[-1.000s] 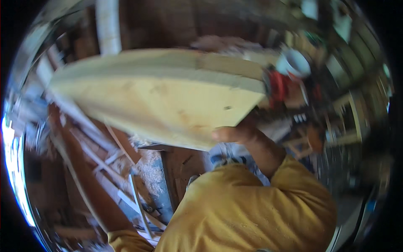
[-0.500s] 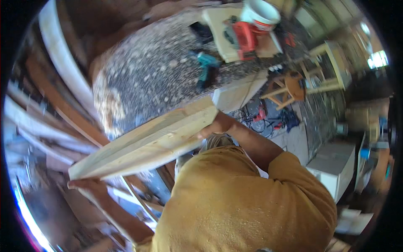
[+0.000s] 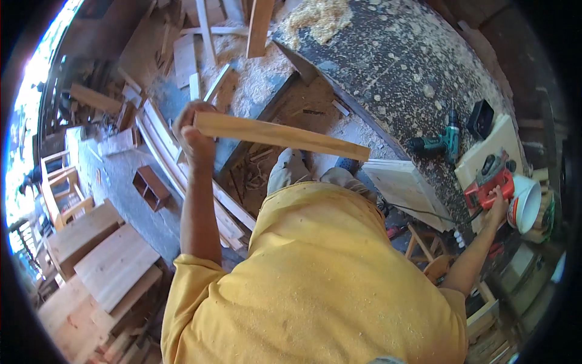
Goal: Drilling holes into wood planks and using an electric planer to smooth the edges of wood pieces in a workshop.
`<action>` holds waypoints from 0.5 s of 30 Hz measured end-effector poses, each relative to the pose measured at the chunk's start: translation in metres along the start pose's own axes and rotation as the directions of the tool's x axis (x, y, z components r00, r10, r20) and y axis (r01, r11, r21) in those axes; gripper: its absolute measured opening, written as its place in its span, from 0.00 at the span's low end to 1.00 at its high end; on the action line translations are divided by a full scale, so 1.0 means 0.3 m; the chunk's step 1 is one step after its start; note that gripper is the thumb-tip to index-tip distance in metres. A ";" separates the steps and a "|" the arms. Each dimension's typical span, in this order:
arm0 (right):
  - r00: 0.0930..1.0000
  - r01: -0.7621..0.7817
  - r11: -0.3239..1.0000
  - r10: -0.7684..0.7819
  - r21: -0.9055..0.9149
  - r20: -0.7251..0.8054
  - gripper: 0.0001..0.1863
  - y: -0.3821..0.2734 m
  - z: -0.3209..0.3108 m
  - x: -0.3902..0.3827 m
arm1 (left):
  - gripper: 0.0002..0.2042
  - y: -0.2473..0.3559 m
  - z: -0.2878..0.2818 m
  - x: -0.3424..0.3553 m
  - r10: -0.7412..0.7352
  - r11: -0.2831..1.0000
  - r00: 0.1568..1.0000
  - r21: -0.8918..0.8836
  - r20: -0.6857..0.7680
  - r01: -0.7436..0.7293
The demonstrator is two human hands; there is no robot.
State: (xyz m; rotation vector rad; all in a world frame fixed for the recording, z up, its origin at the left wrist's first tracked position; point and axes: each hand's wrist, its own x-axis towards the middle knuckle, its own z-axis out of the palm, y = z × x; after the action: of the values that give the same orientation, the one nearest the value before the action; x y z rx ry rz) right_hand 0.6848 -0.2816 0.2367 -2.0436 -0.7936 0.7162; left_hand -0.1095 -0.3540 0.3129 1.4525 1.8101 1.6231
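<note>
My left hand (image 3: 196, 130) is closed round one end of a pale wooden board (image 3: 279, 134). The board is held up in the air, roughly level, its narrow edge facing me and its other end pointing right. Far out to the right, my right hand (image 3: 497, 209) grips the handle of a red corded power tool (image 3: 490, 187) with a dark grey front part. That tool rests on a light wooden panel (image 3: 494, 148) on the speckled workbench. A white bucket (image 3: 526, 205) stands right beside my right hand.
On the speckled bench (image 3: 388, 67) lie a teal cordless drill (image 3: 445, 144), a black case (image 3: 481, 119) and a heap of shavings (image 3: 318, 21). Long planks (image 3: 167, 151), wood offcuts and a small brown box (image 3: 150, 188) lie left. Stacked panels (image 3: 406, 185) stand against the bench.
My right hand has let go of the board and moved right onto the red power tool. The board has swung up, now held by my left hand alone. My view has turned.
</note>
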 end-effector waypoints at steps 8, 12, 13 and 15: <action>0.976 -0.196 0.917 0.216 0.347 -0.019 0.09 -0.177 0.096 -0.108 | 0.43 -0.141 -0.168 0.156 -0.232 0.964 0.958 -0.171 -0.172 0.203; 0.986 -0.160 0.914 0.169 0.372 0.006 0.07 -0.297 0.150 -0.355 | 0.41 -0.271 -0.255 0.202 -0.373 0.880 0.902 -0.391 -0.217 0.269; 0.987 -0.148 0.919 0.158 0.367 0.001 0.07 -0.312 0.162 -0.406 | 0.41 -0.327 -0.283 0.214 -0.361 0.870 0.912 -0.422 -0.195 0.255; 0.994 -0.105 0.930 0.109 0.352 0.008 0.07 -0.338 0.193 -0.511 | 0.41 -0.443 -0.305 0.272 -0.420 0.775 0.893 -0.576 -0.163 0.260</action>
State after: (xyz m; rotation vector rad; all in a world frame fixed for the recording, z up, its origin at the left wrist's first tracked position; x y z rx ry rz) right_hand 0.5168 -0.3194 0.3232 -1.7709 -0.5054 0.8413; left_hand -0.2776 -0.3180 0.2566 0.6174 1.4430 1.9893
